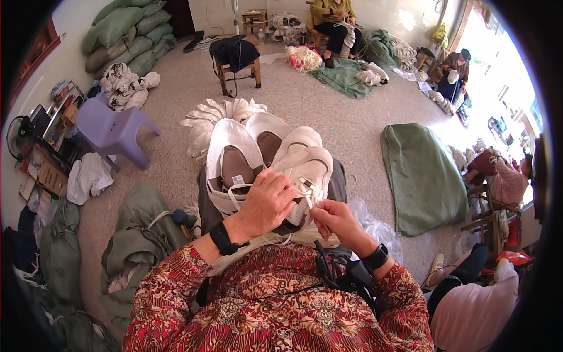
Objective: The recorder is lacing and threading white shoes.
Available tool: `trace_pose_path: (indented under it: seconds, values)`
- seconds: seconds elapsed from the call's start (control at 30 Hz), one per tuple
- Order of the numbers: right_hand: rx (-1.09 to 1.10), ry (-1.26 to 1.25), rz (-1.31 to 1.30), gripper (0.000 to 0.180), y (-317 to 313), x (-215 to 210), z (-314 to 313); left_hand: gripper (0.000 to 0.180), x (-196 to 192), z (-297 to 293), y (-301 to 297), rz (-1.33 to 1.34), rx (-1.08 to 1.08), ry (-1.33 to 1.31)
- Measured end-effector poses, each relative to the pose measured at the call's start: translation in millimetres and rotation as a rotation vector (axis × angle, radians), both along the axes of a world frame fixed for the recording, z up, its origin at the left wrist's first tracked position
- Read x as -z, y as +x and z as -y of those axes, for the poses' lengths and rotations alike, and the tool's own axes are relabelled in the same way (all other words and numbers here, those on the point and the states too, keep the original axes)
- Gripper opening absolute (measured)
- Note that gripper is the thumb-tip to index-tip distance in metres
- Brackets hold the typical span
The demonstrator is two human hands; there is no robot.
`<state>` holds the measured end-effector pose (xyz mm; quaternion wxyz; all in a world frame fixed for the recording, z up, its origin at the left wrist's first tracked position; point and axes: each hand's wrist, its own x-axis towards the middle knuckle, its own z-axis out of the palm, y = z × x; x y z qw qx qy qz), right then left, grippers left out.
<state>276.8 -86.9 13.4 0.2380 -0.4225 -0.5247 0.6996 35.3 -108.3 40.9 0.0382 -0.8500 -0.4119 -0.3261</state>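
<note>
Several white shoes lie close together on my lap. A pair with brown insoles, one of them this open shoe (pixel 237 158), sits on the left, openings up. To its right, another white shoe (pixel 311 167) points its toe away from me, with a white shoelace (pixel 302 205) at its eyelets. My left hand (pixel 267 202) is closed over the inner side of that shoe; what its fingertips grip is hidden. A loop of white lace shows beside that hand. At the shoe's right edge, my right hand (pixel 335 222) pinches the lace between thumb and forefinger.
Beyond the shoes fans a bundle of white shoe pieces (pixel 205 120). A purple chair (pixel 114 129) stands left, a wooden stool (pixel 237 61) ahead. Green sacks (pixel 143 234) lie left, and a green cloth (pixel 422 176) right. Other people (pixel 337 26) sit along the back and right.
</note>
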Motion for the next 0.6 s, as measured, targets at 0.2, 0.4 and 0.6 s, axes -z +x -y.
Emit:
trace_pose_path:
  seconds: [0.2,0.4,0.6]
  values:
    - [0.058,0.15,-0.004,0.013,-1,-3,1,0.022,6,-4,2,-0.096,-0.012,-0.033]
    - [-0.009,0.254,0.03,0.011,-4,-9,-7,0.018,5,-16,13,-0.206,-0.004,0.027]
    - [0.082,0.836,0.343,0.014,-16,-13,-1,0.02,2,-23,20,-0.221,-0.005,0.065]
